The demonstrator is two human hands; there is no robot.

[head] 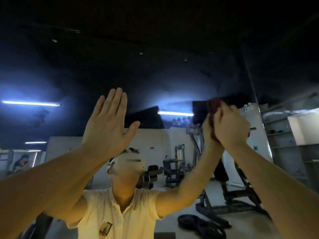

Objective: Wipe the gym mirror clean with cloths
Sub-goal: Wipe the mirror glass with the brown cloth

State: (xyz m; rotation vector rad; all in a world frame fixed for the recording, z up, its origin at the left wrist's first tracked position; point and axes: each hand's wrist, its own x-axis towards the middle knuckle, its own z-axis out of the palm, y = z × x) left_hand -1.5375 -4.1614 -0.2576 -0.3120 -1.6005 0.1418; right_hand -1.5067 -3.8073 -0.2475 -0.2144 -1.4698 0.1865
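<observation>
While left hand (108,125) is raised flat at centre-left, fingers straight and together, thumb spread, right hand (231,125) curls around dark red cloth (214,107), pressing it on mirror (155,75) centre-right; reflected behind: weight machines (174,163), tube lights (175,113).

The mirror (155,75) is glossy glass, its sheen dulled by hazy, cloudy streaks across the upper part. The cloth (213,109) against it is a dark red, matt fabric, too blurred to show any weave. Reflected in the glass are a headset (131,163) of smooth matt white plastic, a pale cloth shirt (131,218), gym machines (179,152) of dull grey metal, and a coarse dark rope (198,225).
</observation>
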